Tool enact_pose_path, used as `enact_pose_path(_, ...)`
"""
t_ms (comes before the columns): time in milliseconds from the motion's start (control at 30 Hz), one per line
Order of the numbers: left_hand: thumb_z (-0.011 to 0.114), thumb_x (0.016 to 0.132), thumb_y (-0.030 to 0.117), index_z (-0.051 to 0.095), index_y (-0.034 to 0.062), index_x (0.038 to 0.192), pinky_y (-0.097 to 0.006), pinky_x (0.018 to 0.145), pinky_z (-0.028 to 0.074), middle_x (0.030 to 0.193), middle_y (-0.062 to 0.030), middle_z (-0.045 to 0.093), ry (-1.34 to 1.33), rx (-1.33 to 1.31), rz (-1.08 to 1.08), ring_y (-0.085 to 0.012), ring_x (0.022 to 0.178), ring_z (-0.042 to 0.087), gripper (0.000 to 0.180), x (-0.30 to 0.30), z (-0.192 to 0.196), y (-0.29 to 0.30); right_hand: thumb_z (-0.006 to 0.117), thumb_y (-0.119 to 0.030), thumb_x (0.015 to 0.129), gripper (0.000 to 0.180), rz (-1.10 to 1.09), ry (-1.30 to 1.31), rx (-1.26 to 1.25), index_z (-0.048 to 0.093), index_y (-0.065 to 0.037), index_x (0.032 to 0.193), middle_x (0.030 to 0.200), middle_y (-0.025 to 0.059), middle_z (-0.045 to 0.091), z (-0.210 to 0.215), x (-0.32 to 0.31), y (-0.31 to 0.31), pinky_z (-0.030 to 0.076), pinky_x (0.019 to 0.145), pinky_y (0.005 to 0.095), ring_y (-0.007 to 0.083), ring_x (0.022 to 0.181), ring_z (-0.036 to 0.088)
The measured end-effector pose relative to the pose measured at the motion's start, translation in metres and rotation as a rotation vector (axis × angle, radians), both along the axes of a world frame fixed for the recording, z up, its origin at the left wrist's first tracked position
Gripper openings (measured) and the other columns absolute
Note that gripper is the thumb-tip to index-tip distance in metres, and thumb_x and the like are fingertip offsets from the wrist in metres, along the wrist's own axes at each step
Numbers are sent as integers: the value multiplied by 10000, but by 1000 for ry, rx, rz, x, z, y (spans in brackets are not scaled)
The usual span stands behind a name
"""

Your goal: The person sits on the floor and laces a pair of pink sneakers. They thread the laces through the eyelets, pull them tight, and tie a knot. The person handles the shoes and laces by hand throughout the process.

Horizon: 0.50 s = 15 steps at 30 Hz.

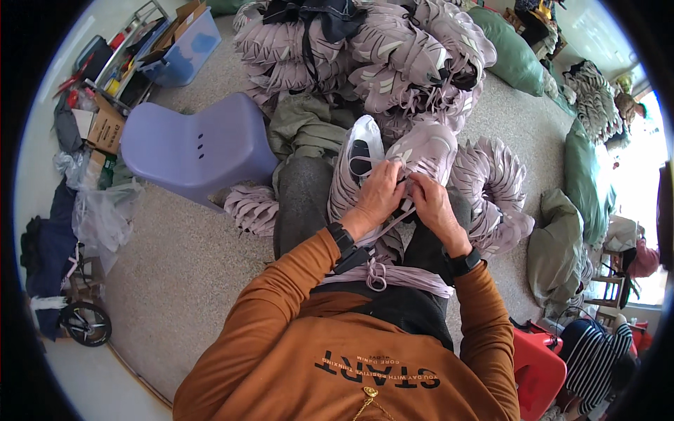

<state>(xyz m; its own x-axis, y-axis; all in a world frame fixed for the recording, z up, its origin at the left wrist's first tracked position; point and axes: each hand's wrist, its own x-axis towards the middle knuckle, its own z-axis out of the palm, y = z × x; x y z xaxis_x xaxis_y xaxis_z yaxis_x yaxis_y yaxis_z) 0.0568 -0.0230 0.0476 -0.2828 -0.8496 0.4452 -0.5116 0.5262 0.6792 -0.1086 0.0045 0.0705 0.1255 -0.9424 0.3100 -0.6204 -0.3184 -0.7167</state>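
Sitting low with both knees up, the person keeps a pale lilac shoe on the lap, so the work stays close under the eyes. The left hand is closed narrowly on the shoe's upper part, fingers bent over it to keep it from turning. The right hand sits just beside it, touching it, with the fingertips pinched on a lilac lace that runs down from between the two hands toward the body. I judge this pinch is there to keep the lace tight; whether it goes through an eyelet I cannot tell, because the fingers cover that place.

Below the wrists, across the lap, lies a bundle of loose laces in the same colour, near enough for either hand to take one. Each wrist carries a black watch band.

Just beyond the right hand, more lilac shoes lie in rows on the floor. Beyond the left hand stands a light purple plastic chair. Farther ahead of both hands rises a big heap of the same shoes, with green sacks behind it. Far out past the left hand there are cardboard boxes and a blue crate.
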Motion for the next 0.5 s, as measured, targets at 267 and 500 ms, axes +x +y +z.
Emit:
enact_pose_path(267, 584, 917, 72, 587, 0, 1135, -459, 847, 506, 1047, -196, 613, -5, -76, -14, -398, 992, 609, 230, 3, -13, -5, 596, -63, 916, 165, -133, -340, 453, 641, 69, 1005, 722, 201, 667, -13, 16, -12, 516, 615, 396, 316, 658, 672)
enact_pose_path(500, 661, 861, 54, 641, 19, 993, -432, 801, 523, 957, -156, 653, 131, -30, -7, -376, 911, 641, 138, 5, -12, -8, 619, -98, 925, 135, -49, -20, 127, 608, 36, 908, 734, 252, 636, -22, -2, -16, 493, 608, 481, 444, 675, 632)
